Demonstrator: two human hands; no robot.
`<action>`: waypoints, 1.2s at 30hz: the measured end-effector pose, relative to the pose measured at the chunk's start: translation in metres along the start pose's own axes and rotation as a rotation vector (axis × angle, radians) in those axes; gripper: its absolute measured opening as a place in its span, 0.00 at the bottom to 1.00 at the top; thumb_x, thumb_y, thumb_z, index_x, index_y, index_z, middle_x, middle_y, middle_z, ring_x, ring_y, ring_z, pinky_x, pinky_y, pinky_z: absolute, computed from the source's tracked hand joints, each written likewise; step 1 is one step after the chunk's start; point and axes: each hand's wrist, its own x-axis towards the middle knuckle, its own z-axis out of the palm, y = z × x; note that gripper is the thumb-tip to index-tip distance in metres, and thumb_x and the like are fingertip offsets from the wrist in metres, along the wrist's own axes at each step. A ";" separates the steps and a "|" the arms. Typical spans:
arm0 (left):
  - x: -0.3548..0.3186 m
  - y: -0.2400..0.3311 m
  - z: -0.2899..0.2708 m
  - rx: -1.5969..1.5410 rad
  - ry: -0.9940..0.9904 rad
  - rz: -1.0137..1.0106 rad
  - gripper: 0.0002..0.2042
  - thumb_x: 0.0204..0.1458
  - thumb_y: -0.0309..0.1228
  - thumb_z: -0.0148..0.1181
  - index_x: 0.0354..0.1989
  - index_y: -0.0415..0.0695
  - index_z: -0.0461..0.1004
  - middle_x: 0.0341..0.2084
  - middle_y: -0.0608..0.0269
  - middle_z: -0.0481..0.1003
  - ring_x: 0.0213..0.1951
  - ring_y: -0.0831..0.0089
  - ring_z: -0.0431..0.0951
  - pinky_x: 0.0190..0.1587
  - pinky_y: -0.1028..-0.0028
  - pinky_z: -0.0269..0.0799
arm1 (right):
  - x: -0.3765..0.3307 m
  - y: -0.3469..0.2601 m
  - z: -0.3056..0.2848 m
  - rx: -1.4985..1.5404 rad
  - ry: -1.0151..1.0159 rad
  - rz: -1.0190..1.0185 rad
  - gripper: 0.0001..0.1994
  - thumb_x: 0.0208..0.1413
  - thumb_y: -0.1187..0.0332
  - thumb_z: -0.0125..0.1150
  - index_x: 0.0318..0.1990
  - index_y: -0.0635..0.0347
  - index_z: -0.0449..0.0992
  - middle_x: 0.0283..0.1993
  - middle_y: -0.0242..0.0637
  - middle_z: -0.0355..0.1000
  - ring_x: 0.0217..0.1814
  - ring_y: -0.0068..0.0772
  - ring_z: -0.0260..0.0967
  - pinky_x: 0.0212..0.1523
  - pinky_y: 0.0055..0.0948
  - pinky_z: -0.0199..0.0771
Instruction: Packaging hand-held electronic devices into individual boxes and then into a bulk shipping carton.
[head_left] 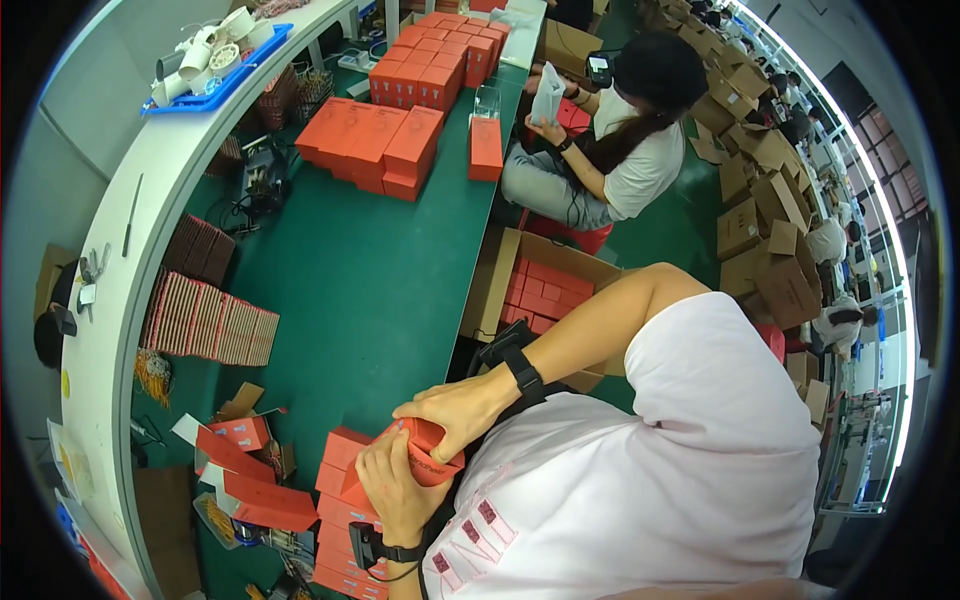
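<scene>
Close against my body, a small red cardboard box (428, 438) is held between my two hands. My right hand (462, 408) reaches over its top, with the thumb pressed at the end that looks open. My left hand (393, 482) wraps the near side, fingers on the box wall. Each wrist wears a black strap with a small device. Just beside my left hand, a stack of similar red boxes (335, 480) stands at the table edge. What is inside the held box is hidden.
Red boxes (345, 140) are grouped on the green table (350, 290). Rows of flat brown-red pieces (215, 320) stand at left. Opened red cartons (255, 480) lie near front. A carton of red boxes (545, 290) is beside the table; a seated co-worker (610, 140) holds a white bag.
</scene>
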 end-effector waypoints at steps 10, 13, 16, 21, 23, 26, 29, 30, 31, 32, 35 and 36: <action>-0.023 -0.024 -0.001 -0.105 0.151 -0.187 0.41 0.31 0.38 0.76 0.57 0.43 0.64 0.50 0.53 0.71 0.51 0.52 0.71 0.56 0.54 0.62 | 0.020 -0.012 -0.015 0.091 0.092 -0.111 0.29 0.48 0.62 0.61 0.58 0.63 0.63 0.40 0.45 0.73 0.37 0.35 0.74 0.38 0.33 0.76; -0.063 -0.045 -0.001 -0.234 0.202 -0.397 0.42 0.27 0.34 0.78 0.57 0.41 0.64 0.49 0.53 0.71 0.51 0.51 0.71 0.53 0.59 0.67 | 0.045 -0.013 -0.045 0.398 0.070 0.041 0.30 0.50 0.74 0.55 0.63 0.59 0.59 0.47 0.43 0.72 0.39 0.30 0.73 0.41 0.29 0.75; -0.071 -0.045 0.001 -0.269 0.427 -0.425 0.44 0.26 0.34 0.79 0.57 0.41 0.63 0.49 0.53 0.71 0.51 0.52 0.71 0.52 0.59 0.68 | 0.060 -0.023 -0.021 -0.536 0.364 -0.440 0.40 0.44 0.74 0.63 0.68 0.50 0.57 0.67 0.54 0.57 0.66 0.49 0.59 0.64 0.44 0.62; -0.082 -0.041 -0.009 -0.180 0.434 -0.513 0.45 0.25 0.33 0.80 0.58 0.41 0.62 0.51 0.53 0.69 0.51 0.55 0.72 0.54 0.62 0.67 | 0.077 -0.068 -0.015 -1.060 0.096 -0.990 0.22 0.47 0.70 0.57 0.53 0.61 0.71 0.57 0.46 0.67 0.65 0.48 0.61 0.69 0.44 0.57; -0.090 -0.044 -0.009 -0.257 0.466 -0.527 0.45 0.25 0.32 0.80 0.58 0.42 0.62 0.52 0.54 0.70 0.51 0.56 0.72 0.54 0.62 0.67 | 0.079 -0.066 -0.020 -1.164 0.037 -1.008 0.13 0.44 0.70 0.56 0.38 0.67 0.75 0.41 0.42 0.72 0.57 0.43 0.67 0.69 0.43 0.58; -0.091 -0.044 -0.012 -0.342 0.468 -0.557 0.45 0.24 0.32 0.81 0.58 0.42 0.63 0.52 0.55 0.70 0.51 0.57 0.72 0.54 0.63 0.68 | 0.077 -0.065 -0.016 -1.112 -0.154 -0.863 0.14 0.44 0.70 0.56 0.39 0.67 0.75 0.39 0.41 0.72 0.52 0.40 0.69 0.69 0.41 0.59; -0.085 -0.040 -0.013 -0.347 0.432 -0.566 0.45 0.24 0.32 0.81 0.57 0.42 0.63 0.50 0.56 0.70 0.52 0.58 0.71 0.54 0.63 0.68 | 0.088 -0.068 0.005 -0.903 -0.209 -0.746 0.10 0.47 0.72 0.54 0.37 0.68 0.73 0.35 0.42 0.68 0.44 0.42 0.68 0.59 0.39 0.65; -0.088 -0.042 -0.013 -0.341 0.471 -0.593 0.45 0.24 0.32 0.81 0.57 0.42 0.63 0.50 0.56 0.70 0.52 0.57 0.71 0.54 0.63 0.67 | 0.093 -0.067 0.011 -0.722 -0.280 -0.669 0.09 0.49 0.73 0.53 0.36 0.67 0.73 0.34 0.42 0.67 0.43 0.42 0.67 0.54 0.39 0.66; -0.091 -0.044 -0.014 -0.333 0.510 -0.622 0.45 0.24 0.32 0.81 0.57 0.42 0.63 0.50 0.56 0.70 0.51 0.57 0.71 0.54 0.62 0.67 | 0.103 -0.059 0.015 -0.589 -0.197 -0.676 0.07 0.55 0.74 0.49 0.36 0.66 0.72 0.34 0.43 0.65 0.41 0.44 0.66 0.47 0.39 0.65; -0.094 -0.047 -0.016 -0.329 0.511 -0.625 0.45 0.24 0.32 0.81 0.57 0.42 0.63 0.50 0.56 0.70 0.51 0.57 0.71 0.54 0.62 0.67 | 0.109 -0.054 0.013 -0.588 -0.199 -0.680 0.07 0.55 0.74 0.49 0.36 0.66 0.72 0.34 0.43 0.65 0.41 0.44 0.66 0.47 0.39 0.65; -0.109 -0.051 -0.020 -0.172 0.433 -0.634 0.45 0.24 0.33 0.81 0.58 0.42 0.63 0.50 0.55 0.70 0.51 0.56 0.70 0.52 0.61 0.66 | 0.120 -0.040 0.013 -0.229 -0.306 -0.558 0.11 0.64 0.68 0.46 0.41 0.64 0.74 0.37 0.42 0.69 0.42 0.46 0.65 0.49 0.39 0.66; -0.113 -0.050 -0.021 -0.175 0.429 -0.674 0.45 0.25 0.33 0.81 0.58 0.42 0.63 0.50 0.55 0.70 0.50 0.55 0.70 0.52 0.60 0.65 | 0.121 -0.038 0.019 -0.223 -0.316 -0.566 0.11 0.64 0.68 0.46 0.41 0.64 0.74 0.37 0.42 0.69 0.42 0.46 0.65 0.49 0.39 0.66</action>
